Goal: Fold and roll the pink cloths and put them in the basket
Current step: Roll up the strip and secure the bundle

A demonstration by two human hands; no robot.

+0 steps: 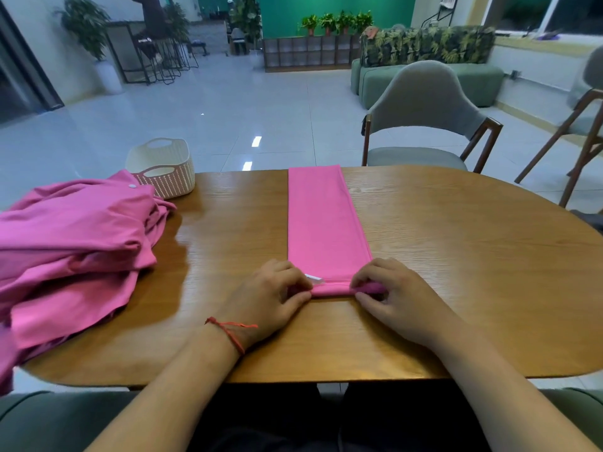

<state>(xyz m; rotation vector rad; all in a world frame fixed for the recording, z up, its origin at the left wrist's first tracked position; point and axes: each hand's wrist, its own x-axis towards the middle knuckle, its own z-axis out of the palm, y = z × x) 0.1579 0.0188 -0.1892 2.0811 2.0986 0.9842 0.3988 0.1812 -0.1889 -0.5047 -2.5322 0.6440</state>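
Observation:
A pink cloth (321, 220), folded into a long narrow strip, lies flat across the middle of the wooden table (456, 262), running away from me. Its near end is turned over into a small roll. My left hand (274, 295) pinches the left side of that roll, and my right hand (388, 288) pinches the right side, fingers curled over the fabric. A heap of unfolded pink cloths (71, 246) covers the table's left end. The cream woven basket (163, 168) stands at the far left edge of the table, behind the heap.
A grey chair (427, 119) with wooden legs stands beyond the far side of the table, and part of another chair (584, 125) shows at the right. Bare tabletop lies to the right of the strip and between strip and heap.

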